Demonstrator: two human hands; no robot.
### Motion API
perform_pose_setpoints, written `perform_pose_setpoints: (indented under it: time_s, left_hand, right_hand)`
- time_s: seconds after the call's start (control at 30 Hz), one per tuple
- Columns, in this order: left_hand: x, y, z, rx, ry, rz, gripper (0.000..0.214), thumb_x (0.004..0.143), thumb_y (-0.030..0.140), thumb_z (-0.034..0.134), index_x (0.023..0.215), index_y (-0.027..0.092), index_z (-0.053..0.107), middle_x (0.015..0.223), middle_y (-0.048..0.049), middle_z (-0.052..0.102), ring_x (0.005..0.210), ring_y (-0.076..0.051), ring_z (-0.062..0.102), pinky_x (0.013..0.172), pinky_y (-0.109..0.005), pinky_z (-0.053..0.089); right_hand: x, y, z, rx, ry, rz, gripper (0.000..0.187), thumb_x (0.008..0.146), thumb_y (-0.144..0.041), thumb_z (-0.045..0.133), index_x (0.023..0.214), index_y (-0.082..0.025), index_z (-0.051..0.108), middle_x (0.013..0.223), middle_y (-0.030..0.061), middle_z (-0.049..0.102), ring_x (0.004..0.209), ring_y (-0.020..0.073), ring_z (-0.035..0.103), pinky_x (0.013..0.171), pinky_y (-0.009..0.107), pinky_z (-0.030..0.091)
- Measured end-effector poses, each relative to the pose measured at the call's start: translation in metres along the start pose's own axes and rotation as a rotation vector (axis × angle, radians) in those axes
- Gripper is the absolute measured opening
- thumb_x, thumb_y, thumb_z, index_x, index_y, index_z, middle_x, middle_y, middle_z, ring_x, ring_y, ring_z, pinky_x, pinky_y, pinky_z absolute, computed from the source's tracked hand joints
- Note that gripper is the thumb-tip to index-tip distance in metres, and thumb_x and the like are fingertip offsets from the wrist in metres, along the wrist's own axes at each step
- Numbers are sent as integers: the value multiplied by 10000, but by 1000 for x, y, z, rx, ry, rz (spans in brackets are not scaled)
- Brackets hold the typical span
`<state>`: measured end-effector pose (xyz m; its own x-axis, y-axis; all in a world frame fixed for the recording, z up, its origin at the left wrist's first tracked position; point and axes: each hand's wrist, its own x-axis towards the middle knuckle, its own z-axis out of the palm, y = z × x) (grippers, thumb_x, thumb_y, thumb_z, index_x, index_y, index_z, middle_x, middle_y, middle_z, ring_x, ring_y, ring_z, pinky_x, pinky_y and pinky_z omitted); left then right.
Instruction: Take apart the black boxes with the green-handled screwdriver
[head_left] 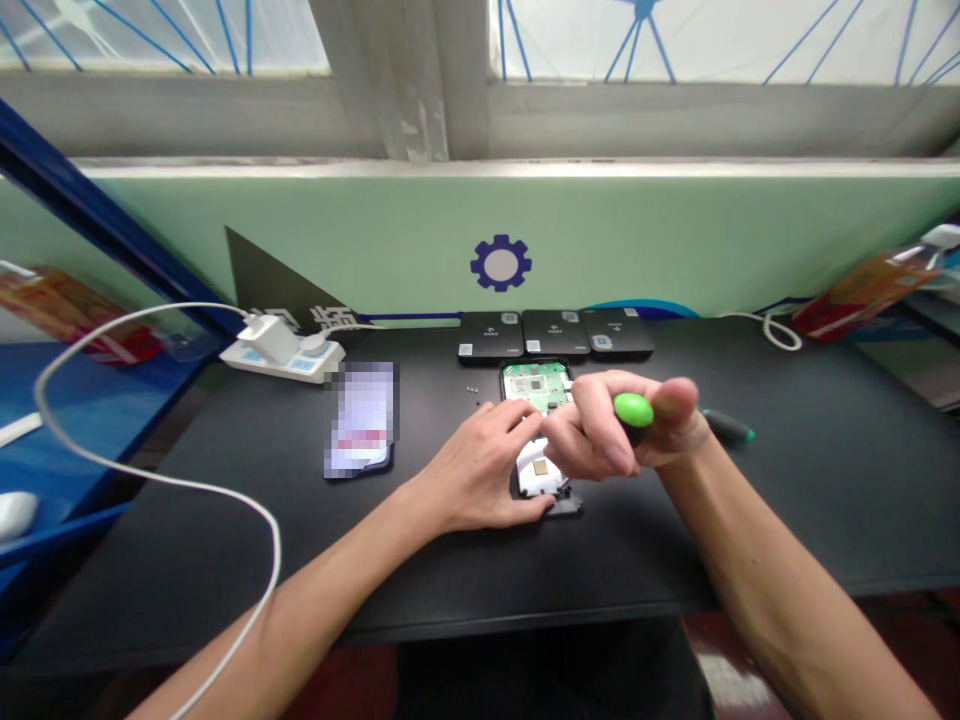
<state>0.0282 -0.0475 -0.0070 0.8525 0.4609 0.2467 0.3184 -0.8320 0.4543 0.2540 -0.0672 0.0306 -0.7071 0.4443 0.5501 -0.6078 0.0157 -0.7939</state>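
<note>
My left hand [487,470] lies over an opened electronic device, thumb at the near edge and fingers at the far side, gripping a white part [531,482] with a gold square. A small dark piece [564,502] sits by the thumb tip. Just beyond, a green circuit board [529,382] rests in a black casing. My right hand [600,430] is closed round a screwdriver [634,410], whose bright green handle end faces me; its tip is hidden behind the hand. Right of that wrist lies a second dark tool with green trim [727,427].
Three flat black boxes [555,333] line the back of the black table [255,560]. Tiny screws [472,389] lie left of the board. Further left are a phone [364,415] and a white power strip [285,355] with a cable [240,492] crossing my left forearm.
</note>
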Motion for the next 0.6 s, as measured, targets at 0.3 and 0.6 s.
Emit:
perform_pose_setpoints:
  time_s: [0.3, 0.6]
  left_hand:
    - [0, 2, -10, 49, -66, 55, 462, 834, 341, 780, 1264, 205, 681, 1226, -153, 723, 1148, -363, 697, 1008, -505, 567]
    - [1, 1, -5, -5, -41, 30, 466, 783, 280, 788, 1230, 216, 672, 1212, -136, 715, 1156, -366, 681, 1032, -507, 567]
  right_hand:
    - [-1, -8, 2, -50, 47, 12, 280, 1179, -581, 540, 1211, -306, 495, 760, -41, 614, 550, 141, 487, 626, 264, 444]
    - [0, -7, 1, 32, 57, 24, 517, 1213, -550, 413, 967, -193, 694, 760, 30, 586, 607, 167, 525, 598, 285, 471]
